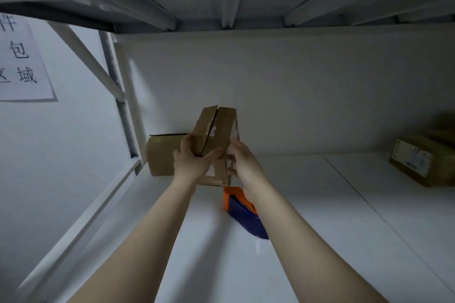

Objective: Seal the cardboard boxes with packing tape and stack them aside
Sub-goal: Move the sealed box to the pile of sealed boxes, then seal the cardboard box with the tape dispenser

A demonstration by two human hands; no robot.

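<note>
I hold a small cardboard box (216,130) tilted on end above the white shelf, its flap seam facing me with clear tape along it. My left hand (194,158) grips its lower left side, thumb across the front. My right hand (242,162) presses against its right side, where tape glints. Behind it, another cardboard box (161,155) lies flat in the shelf's back left corner. An orange and blue tape dispenser (242,210) lies on the shelf just under my right forearm, partly hidden by it.
The white shelf surface (332,216) runs right, with a labelled cardboard box (418,160) at the far right. A shelf frame post (120,96) stands at the left, a paper sign (21,61) hangs on the left wall, and a shelf underside (221,10) is overhead.
</note>
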